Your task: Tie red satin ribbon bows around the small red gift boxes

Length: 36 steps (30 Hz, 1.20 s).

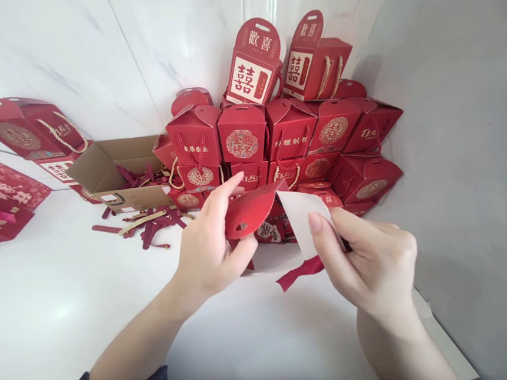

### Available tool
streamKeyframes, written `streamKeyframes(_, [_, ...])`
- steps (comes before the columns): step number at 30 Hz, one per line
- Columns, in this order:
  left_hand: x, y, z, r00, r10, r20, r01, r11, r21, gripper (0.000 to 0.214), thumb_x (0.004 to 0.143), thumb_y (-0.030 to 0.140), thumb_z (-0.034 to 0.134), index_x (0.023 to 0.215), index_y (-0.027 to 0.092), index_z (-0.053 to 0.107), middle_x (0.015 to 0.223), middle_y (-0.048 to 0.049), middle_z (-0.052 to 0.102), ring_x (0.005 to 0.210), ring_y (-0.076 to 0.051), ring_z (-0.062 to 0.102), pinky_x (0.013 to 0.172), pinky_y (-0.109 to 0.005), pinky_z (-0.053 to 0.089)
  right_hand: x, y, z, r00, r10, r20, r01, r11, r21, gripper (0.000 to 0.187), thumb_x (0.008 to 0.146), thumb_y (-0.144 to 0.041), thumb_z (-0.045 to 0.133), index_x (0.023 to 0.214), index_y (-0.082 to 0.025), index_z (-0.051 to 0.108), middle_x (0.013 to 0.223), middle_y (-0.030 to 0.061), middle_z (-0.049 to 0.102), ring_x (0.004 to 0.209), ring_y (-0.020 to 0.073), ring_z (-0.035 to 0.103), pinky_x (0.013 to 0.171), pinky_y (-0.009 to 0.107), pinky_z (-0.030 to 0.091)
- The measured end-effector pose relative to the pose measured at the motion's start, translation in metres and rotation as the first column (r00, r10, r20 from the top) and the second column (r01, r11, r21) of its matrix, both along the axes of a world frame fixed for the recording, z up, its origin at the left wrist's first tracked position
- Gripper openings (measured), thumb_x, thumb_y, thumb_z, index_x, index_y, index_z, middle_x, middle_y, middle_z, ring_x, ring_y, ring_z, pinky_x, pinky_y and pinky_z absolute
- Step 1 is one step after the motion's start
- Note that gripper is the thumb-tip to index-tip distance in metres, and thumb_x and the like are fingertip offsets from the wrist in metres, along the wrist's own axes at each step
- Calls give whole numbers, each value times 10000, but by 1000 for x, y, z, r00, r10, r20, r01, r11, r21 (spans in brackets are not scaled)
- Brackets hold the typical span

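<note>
A red paper gift box (250, 211) is held up in front of me between both hands. My left hand (211, 241) grips its left side, fingers behind and thumb near the rounded flap with a hole. My right hand (369, 251) pinches the opposite flap (300, 218), whose white inner face is turned toward me, between thumb and fingers. The two flaps stand apart at the top. A dark pink ribbon (302, 271) hangs below the right hand. The lower part of the box is largely hidden by the hands and flaps.
Behind my hands, several finished-looking red gift boxes (244, 137) are stacked against the white wall. An open cardboard carton (143, 196) holds red strips, with more strips (154, 225) loose before it. More red boxes (21, 130) stand left. A grey wall (468, 165) rises right.
</note>
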State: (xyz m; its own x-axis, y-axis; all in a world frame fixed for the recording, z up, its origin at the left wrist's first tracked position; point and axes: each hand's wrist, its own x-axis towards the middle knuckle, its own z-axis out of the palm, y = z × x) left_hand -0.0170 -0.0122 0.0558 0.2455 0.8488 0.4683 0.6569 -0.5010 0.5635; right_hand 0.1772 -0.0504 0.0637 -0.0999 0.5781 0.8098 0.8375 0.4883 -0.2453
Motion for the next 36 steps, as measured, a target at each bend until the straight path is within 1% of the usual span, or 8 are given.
streamKeyframes(4, [-9,2,0,970,-147,191,138,989,60,519,836,101,364,1321,199,521,1228,-50,643,1086,-206,613,911,-339,503,5,0,1,999,-18,-41,17,1000,-20,432,893,-155,548,600,-188,232,567,-63,147,496,69,134,445,223,195])
streamKeyframes(11, [-11,0,2,989,-116,89,93,968,233,421,795,45,425,1114,188,659,869,-8,694,604,-98,534,574,-245,452,8,3,0,989,6,-150,-21,995,-99,427,899,-159,532,590,-183,238,550,-66,169,487,59,163,445,214,196])
streamKeyframes(16, [-11,-6,9,985,-125,-122,136,986,91,599,723,84,527,1295,261,540,1186,-25,644,689,-117,597,636,-259,495,6,4,0,981,21,-190,-53,984,-167,425,908,-190,528,579,-180,260,539,-66,184,482,55,173,438,211,193])
streamKeyframes(20, [-11,-4,12,948,-145,-284,135,989,-55,586,821,209,563,1388,310,456,1316,-20,586,971,-199,641,768,-291,521,4,6,-1,985,30,-169,-59,984,-170,427,912,-196,520,577,-182,254,531,-65,185,478,56,173,431,208,189])
streamKeyframes(23, [-11,-2,12,983,-94,-158,93,996,-18,353,925,253,471,1258,272,586,1181,-26,658,980,-187,633,743,-269,504,5,8,-2,988,23,-150,-50,983,-174,433,915,-200,513,580,-186,240,533,-65,184,475,58,175,430,208,188])
streamKeyframes(27, [-11,3,11,999,-14,-30,14,1000,22,275,961,326,428,908,195,663,810,-34,649,697,-149,565,609,-271,430,12,11,-1,995,15,-97,-38,971,-238,431,930,-244,492,570,-190,261,519,-66,193,459,64,191,436,212,198])
streamKeyframes(31, [-10,21,2,978,-40,-206,24,997,-79,402,968,342,382,630,179,524,586,1,499,536,-123,424,538,-288,302,13,27,-13,980,71,188,19,898,-439,368,963,-307,436,616,-184,429,501,-48,367,445,84,309,469,238,207])
streamKeyframes(36, [-10,52,-24,936,-138,-323,-4,916,-402,480,949,471,331,663,179,580,590,-18,563,568,-165,523,557,-288,323,7,56,-38,889,226,398,132,705,-697,409,992,-401,348,769,-180,610,698,63,636,639,192,591,519,264,258])
